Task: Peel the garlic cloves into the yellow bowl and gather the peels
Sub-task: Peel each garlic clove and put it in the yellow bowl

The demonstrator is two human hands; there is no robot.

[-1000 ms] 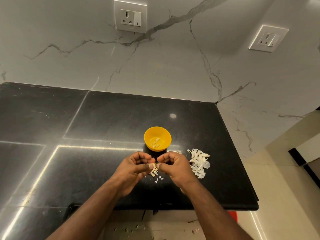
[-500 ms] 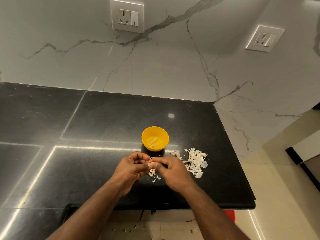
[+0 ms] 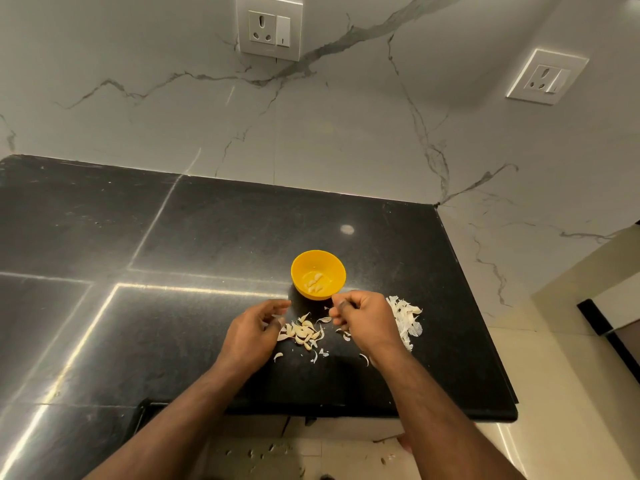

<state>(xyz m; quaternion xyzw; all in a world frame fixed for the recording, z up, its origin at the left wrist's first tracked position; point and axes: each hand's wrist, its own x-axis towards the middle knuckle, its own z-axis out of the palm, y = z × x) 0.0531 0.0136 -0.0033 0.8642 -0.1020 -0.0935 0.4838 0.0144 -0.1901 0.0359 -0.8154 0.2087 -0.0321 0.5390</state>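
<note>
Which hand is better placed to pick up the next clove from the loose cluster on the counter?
Left. The left hand has its fingertips right at the edge of the clove cluster. The right hand sits farther off, nearer the yellow bowl and peel pile.

cloves before bowl, peels right

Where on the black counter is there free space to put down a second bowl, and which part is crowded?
Free: the wide black counter left of the yellow bowl and left hand, and the strip between bowl and marble wall. Crowded: between the hands, where garlic cloves lie, and right of the right hand, where the peel pile sits.
</note>
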